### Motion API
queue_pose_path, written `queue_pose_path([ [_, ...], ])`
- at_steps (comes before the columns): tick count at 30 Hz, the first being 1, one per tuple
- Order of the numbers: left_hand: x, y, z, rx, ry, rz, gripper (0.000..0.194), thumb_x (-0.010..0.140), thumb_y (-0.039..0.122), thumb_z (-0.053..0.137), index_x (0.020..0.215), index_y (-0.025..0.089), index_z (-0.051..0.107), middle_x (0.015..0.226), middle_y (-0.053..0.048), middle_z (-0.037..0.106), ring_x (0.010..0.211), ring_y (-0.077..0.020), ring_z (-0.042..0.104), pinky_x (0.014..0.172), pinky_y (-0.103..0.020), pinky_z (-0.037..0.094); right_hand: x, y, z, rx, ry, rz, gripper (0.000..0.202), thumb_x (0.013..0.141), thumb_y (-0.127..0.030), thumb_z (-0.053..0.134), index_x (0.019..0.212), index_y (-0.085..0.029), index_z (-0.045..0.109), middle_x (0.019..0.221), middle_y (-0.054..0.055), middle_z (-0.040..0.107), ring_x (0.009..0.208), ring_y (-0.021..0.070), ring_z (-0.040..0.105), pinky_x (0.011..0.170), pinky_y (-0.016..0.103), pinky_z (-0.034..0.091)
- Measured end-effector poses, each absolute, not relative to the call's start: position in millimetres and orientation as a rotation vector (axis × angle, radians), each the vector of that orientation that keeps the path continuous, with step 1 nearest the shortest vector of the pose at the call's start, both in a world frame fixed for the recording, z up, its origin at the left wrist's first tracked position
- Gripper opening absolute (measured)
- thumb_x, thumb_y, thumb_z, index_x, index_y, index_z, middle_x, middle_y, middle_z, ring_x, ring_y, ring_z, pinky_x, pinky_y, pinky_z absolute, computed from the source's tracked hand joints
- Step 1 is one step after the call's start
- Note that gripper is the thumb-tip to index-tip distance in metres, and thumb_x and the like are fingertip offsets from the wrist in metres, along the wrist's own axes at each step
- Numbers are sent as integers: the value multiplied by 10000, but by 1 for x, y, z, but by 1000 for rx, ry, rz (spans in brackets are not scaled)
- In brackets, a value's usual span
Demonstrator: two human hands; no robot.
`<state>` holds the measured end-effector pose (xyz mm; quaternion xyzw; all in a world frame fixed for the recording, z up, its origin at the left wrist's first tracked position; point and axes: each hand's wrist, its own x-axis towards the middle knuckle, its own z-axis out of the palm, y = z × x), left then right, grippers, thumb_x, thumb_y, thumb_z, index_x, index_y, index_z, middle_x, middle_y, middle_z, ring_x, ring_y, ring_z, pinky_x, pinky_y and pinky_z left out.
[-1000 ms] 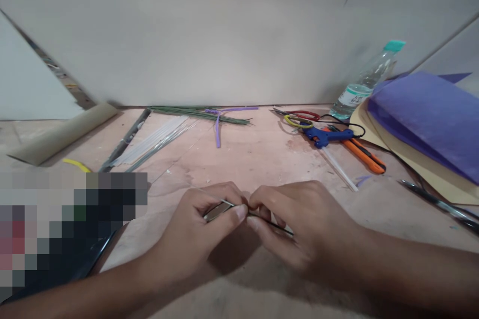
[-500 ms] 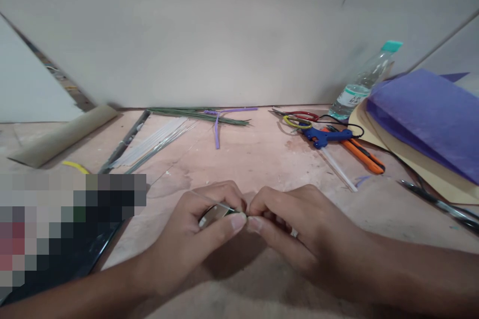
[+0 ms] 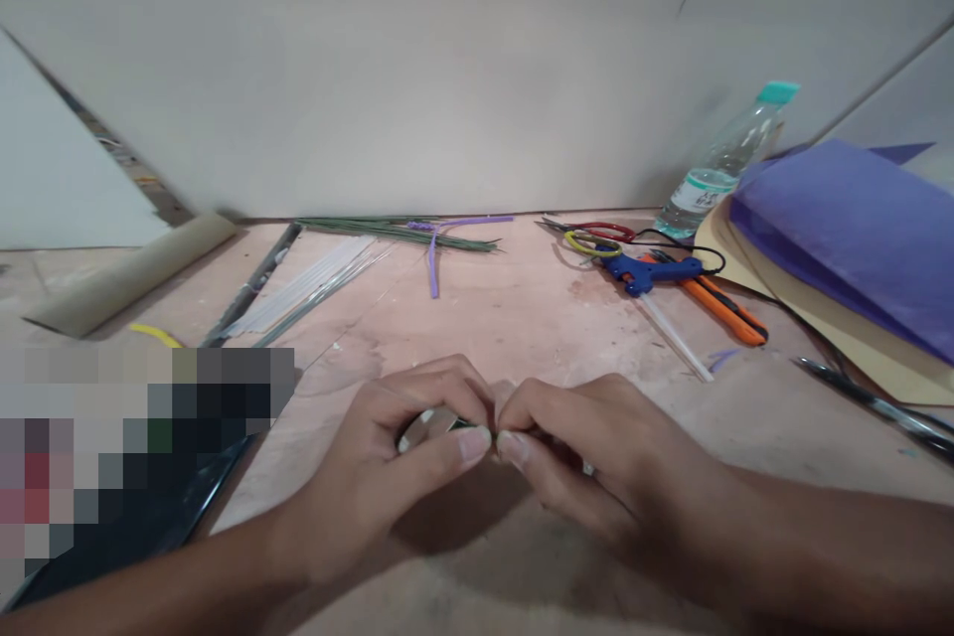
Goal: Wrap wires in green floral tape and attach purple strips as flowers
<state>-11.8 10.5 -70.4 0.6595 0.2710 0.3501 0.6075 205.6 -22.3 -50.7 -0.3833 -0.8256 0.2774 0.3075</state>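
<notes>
My left hand (image 3: 417,447) and my right hand (image 3: 588,452) meet just above the tabletop, thumbs and fingertips pinched together and nearly touching. Between the left thumb and forefinger shows a bit of a thin dark-green piece (image 3: 463,424). Most of it is hidden by the fingers, so its kind is unclear. The right thumb presses against its forefinger at the same spot. What those fingers grip is covered. A pale patch shows through the gap inside the left hand; I cannot tell what it is.
Behind lie green stems (image 3: 358,227), a purple pipe cleaner (image 3: 433,263) and clear sticks (image 3: 302,288). To the right are scissors (image 3: 594,240), a blue glue gun (image 3: 648,270), an orange cutter (image 3: 726,308), a bottle (image 3: 708,184) and purple sheets (image 3: 850,219). A cardboard tube (image 3: 134,273) lies left.
Both hands keep nearly the same place and pinch. A thin pale strand seen across the left fingers earlier no longer shows. The right fingers have shifted slightly.
</notes>
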Motion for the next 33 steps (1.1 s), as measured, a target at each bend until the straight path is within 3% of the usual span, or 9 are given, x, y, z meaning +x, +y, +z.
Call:
queue_pose_path([
  [7,-10,11,-69,1512,633,813,192,986,241,694,811,211,766,891,-2,677,876,-152,648,844,-287,473,206,-22,-50,-1018,-2215,760,206,1029,-126,462,868,-192,573,652,-81,456,530,83,420,524,225,318],
  [14,-9,11,-73,1501,698,849,235,981,266,696,757,195,714,852,-9,680,843,-163,646,824,-292,466,209,-22,-54,-1039,-2333,385,81,1039,-240,582,1045,-174,628,815,-11,692,614,135,583,606,280,390],
  [23,-9,10,-67,1781,668,884,231,1009,198,621,787,190,682,817,4,688,813,-138,645,791,-260,474,210,-22,-53,-1010,-2344,416,109,1055,-170,513,978,-197,584,704,-53,592,544,117,491,557,260,357],
  [33,-10,12,-65,1830,657,884,207,1008,214,616,824,184,704,837,-11,695,836,-147,658,805,-270,493,209,-24,-52,-1044,-2320,516,156,1062,-180,482,983,-180,617,712,-53,570,564,112,511,574,265,349],
])
